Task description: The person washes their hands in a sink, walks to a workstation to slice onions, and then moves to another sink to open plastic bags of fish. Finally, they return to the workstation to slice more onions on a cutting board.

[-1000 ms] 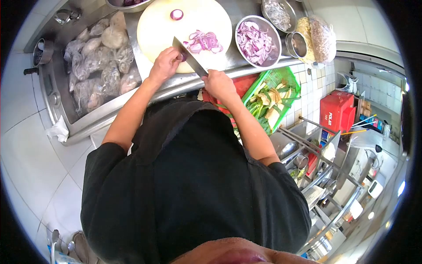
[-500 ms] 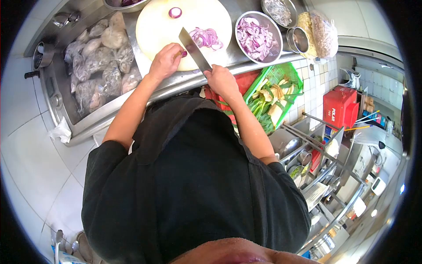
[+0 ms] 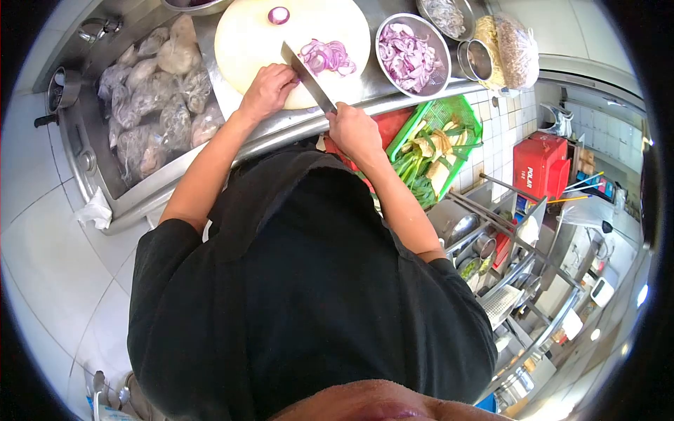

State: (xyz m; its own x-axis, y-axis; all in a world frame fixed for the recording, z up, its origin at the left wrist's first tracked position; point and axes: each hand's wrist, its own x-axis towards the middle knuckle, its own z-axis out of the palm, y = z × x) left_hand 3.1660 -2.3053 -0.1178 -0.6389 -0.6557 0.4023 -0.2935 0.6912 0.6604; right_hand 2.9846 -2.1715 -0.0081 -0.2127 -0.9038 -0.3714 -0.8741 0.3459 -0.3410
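Observation:
My right hand is closed round the handle of a cleaver-like knife, whose blade slants up and left over the round cutting board. Against the blade's left side, my left hand has its fingers curled on a piece of red onion, mostly hidden beneath them. Sliced onion lies right of the blade. Near the board's far edge rests a cut onion. A metal bowl beside the board holds more onion slices.
Bagged food fills the sink at left. A green basket of vegetables stands below the counter's front edge. Further right are a small metal pot, filled plastic bags, a red box and a metal rack.
My left hand has shifted slightly, its fingers now covering more of the onion piece. The knife remains beside it, its tip slightly further left. The whole view has shifted a little.

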